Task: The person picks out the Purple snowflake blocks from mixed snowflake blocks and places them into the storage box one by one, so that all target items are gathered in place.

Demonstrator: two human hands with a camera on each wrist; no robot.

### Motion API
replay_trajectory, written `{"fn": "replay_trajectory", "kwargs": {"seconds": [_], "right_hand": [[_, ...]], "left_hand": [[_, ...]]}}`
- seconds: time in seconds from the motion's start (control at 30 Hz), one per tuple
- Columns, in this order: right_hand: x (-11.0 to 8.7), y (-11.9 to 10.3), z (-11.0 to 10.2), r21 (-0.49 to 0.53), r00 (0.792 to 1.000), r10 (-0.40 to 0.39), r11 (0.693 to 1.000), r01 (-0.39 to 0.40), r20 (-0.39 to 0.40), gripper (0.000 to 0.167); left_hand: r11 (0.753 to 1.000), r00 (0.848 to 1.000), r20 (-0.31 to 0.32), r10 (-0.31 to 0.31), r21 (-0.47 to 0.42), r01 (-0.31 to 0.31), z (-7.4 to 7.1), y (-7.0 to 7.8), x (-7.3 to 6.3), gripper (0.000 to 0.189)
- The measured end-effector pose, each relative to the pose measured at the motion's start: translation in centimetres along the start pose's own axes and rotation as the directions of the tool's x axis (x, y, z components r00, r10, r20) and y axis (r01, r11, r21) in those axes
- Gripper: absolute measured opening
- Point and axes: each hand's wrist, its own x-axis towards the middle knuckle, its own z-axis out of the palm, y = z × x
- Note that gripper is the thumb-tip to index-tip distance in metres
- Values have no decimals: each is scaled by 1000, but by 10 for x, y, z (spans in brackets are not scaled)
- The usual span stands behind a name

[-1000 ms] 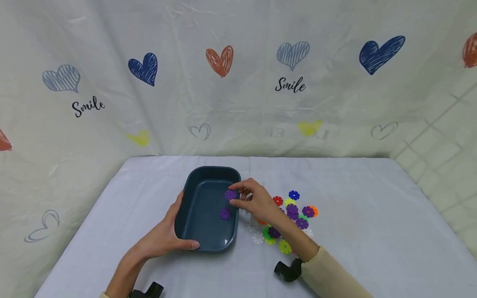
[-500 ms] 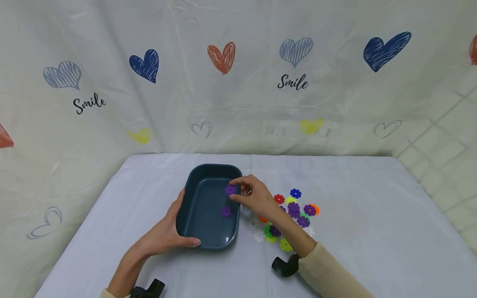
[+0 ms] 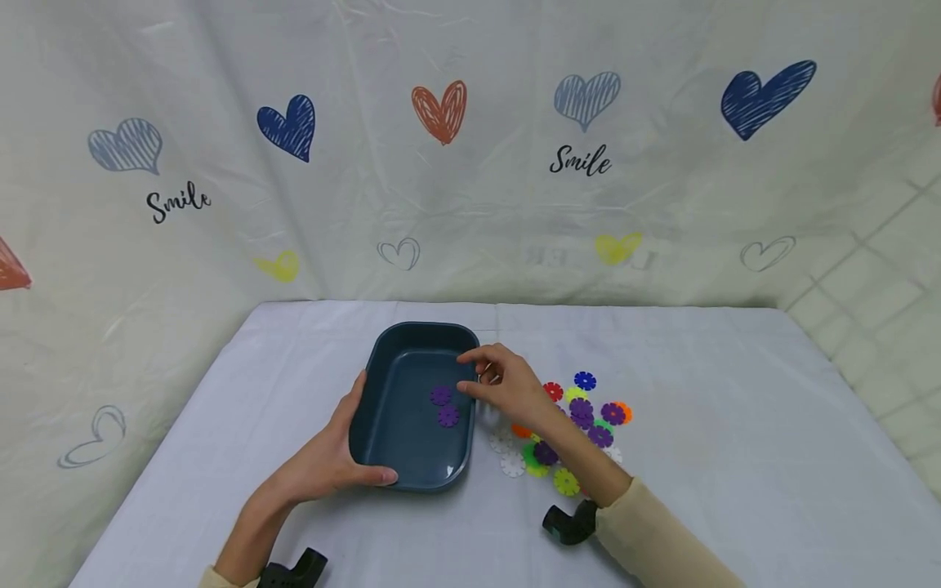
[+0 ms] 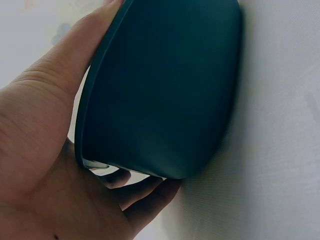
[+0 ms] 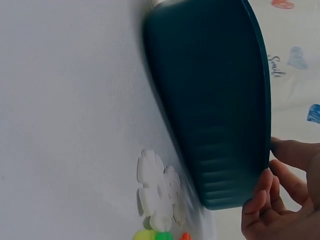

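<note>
A dark blue-green rectangular tub (image 3: 403, 445) stands on the table, tilted slightly in the head view. My left hand (image 3: 323, 457) grips its left side, the thumb lying on the near rim and the fingers along the outer wall. Inside the tub, towards its right side, lie two purple flower-shaped discs, an upper disc (image 3: 440, 396) and a lower disc (image 3: 448, 416), edges close together. Over the right rim hovers my right hand (image 3: 510, 388), thumb and index finger parted with nothing between them. The right wrist view has its fingers beside the tub's outer wall.
Right of the tub, partly behind my right forearm, spreads a loose pile of flower discs, among them a blue disc (image 3: 585, 381), a yellow disc (image 3: 566, 482) and white discs (image 5: 156, 195). A white cloth (image 3: 735, 425) covers the table; a curtain printed with hearts hangs behind.
My right thumb and finger have let go of a purple disc, which now lies in the tub above the other one. The left hand keeps its hold on the tub.
</note>
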Motion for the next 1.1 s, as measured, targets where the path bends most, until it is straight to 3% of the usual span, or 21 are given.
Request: {"fn": "replay_trajectory", "kwargs": {"seconds": [0.33, 0.63, 1.1], "right_hand": [[-9, 5, -12, 30, 1000, -28, 999, 27, 14, 33], [-20, 5, -19, 12, 999, 31, 999, -31, 31, 35], [-33, 16, -30, 14, 998, 57, 998, -57, 36, 34]], "left_hand": [[1000, 1000, -5, 17, 5, -17, 2, 0, 3, 143], [999, 1000, -10, 19, 34, -18, -1, -1, -1, 143], [1000, 1000, -8, 18, 26, -18, 0, -1, -1, 143]]}}
